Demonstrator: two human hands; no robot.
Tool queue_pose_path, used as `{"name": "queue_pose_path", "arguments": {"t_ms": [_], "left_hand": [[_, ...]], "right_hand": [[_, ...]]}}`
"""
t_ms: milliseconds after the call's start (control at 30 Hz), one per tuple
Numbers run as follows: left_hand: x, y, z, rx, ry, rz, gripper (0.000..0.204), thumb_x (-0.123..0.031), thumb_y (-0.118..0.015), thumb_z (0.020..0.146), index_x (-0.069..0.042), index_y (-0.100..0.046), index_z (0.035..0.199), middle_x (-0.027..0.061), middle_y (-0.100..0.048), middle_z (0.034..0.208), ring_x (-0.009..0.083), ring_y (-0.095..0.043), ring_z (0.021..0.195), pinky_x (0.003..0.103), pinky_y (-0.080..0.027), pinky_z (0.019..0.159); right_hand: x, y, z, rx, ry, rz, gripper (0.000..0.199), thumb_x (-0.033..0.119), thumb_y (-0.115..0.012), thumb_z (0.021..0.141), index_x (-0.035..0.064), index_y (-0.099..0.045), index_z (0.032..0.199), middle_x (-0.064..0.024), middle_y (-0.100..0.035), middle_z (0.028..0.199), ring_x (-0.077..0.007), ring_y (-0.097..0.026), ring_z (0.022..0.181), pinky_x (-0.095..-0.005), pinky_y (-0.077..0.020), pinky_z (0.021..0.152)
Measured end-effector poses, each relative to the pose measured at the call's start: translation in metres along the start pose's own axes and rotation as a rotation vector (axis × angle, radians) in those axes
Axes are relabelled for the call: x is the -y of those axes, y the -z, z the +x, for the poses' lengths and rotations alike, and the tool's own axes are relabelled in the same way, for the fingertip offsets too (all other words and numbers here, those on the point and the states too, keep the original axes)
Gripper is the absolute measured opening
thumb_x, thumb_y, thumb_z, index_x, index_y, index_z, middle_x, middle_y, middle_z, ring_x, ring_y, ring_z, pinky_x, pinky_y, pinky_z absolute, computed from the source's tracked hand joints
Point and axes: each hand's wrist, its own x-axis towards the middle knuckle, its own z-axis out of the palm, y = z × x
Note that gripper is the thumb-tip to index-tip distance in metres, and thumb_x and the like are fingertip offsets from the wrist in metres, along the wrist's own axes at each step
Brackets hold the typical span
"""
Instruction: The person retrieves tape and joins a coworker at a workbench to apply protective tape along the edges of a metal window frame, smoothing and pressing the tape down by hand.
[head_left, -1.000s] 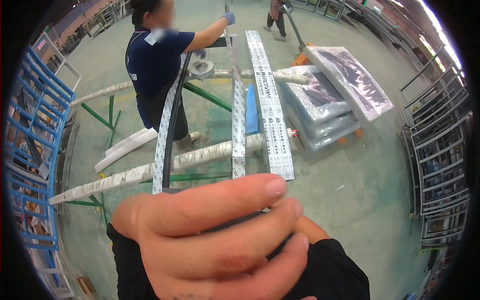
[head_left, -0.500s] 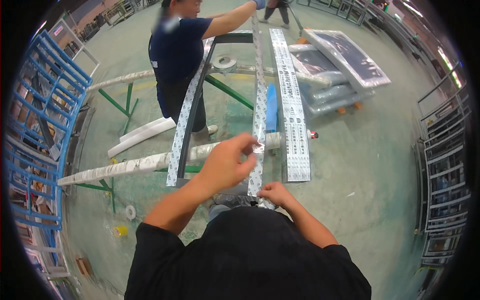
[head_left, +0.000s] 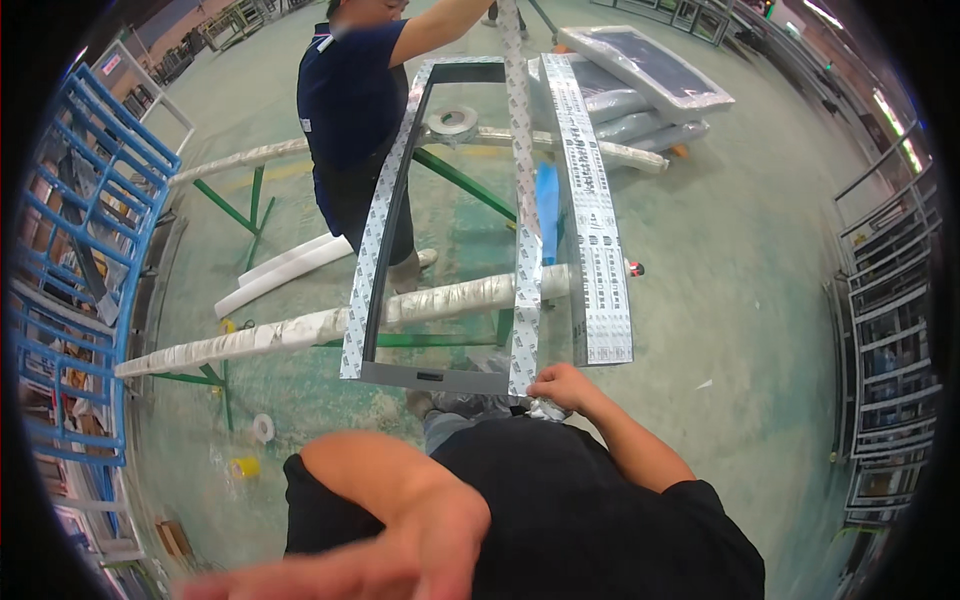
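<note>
A long rectangular frame [head_left: 470,381] lies before me, dark grey with printed protective film on its long sides. At its near right corner my right hand [head_left: 563,386] pinches the near end of the film strip [head_left: 524,340]. Crumpled clear film [head_left: 545,410] hangs just under those fingers. The strip runs along the frame's right side, and its far part rises toward a co-worker's [head_left: 350,110] raised arm; that person's hand is out of view. My left hand [head_left: 400,560] is low, close to my body, blurred, with fingers stretched to the left and nothing seen in them.
Wrapped support bars [head_left: 250,340] on green legs carry the frame. A second film-covered profile [head_left: 600,240] lies to its right. A tape roll [head_left: 452,122] rests on the far bar. Wrapped panels [head_left: 650,75] are stacked behind. Blue racks [head_left: 75,250] stand left, metal racks [head_left: 890,370] right.
My left hand has left the film strip and swung down and back toward my body. My right hand stays at the near corner. The co-worker's arm has risen, lifting the strip's far part.
</note>
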Motion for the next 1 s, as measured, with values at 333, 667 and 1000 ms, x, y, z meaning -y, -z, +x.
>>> {"name": "queue_pose_path", "arguments": {"t_ms": [333,667,1000], "left_hand": [[-0.072,-0.010,0.002,0.484,0.305,0.944,0.074,-0.028,-0.052,0.117,-0.009,-0.015,0.178,0.0076,0.004,0.187,0.0248,-0.007,0.172,0.039,-0.008,0.139],[-0.045,-0.014,0.003,0.384,0.034,1.157,0.082,-0.025,-0.064,0.113,-0.013,-0.015,0.178,0.0059,-0.003,0.187,0.0222,-0.029,0.165,0.041,-0.031,0.136],[-0.026,0.044,0.024,0.445,0.601,0.563,0.110,-0.055,-0.078,0.096,-0.024,-0.013,0.179,0.0128,0.012,0.186,0.0352,-0.035,0.157,0.059,-0.043,0.116]], "right_hand": [[-0.009,0.001,-0.009,-0.022,-0.052,0.109,0.029,0.032,-0.089,0.087,0.0036,-0.084,0.090,-0.0042,-0.074,0.076,-0.0144,-0.065,0.069,-0.0358,-0.0546,0.065],[-0.006,0.006,-0.011,-0.035,-0.032,0.121,0.034,0.035,-0.089,0.087,0.0024,-0.082,0.090,-0.0059,-0.075,0.077,-0.0145,-0.064,0.072,-0.0366,-0.0542,0.068],[-0.010,0.004,-0.007,-0.002,-0.068,0.107,0.033,0.035,-0.088,0.087,0.0028,-0.082,0.088,-0.0058,-0.074,0.077,-0.0145,-0.063,0.073,-0.0356,-0.0531,0.070]]}}
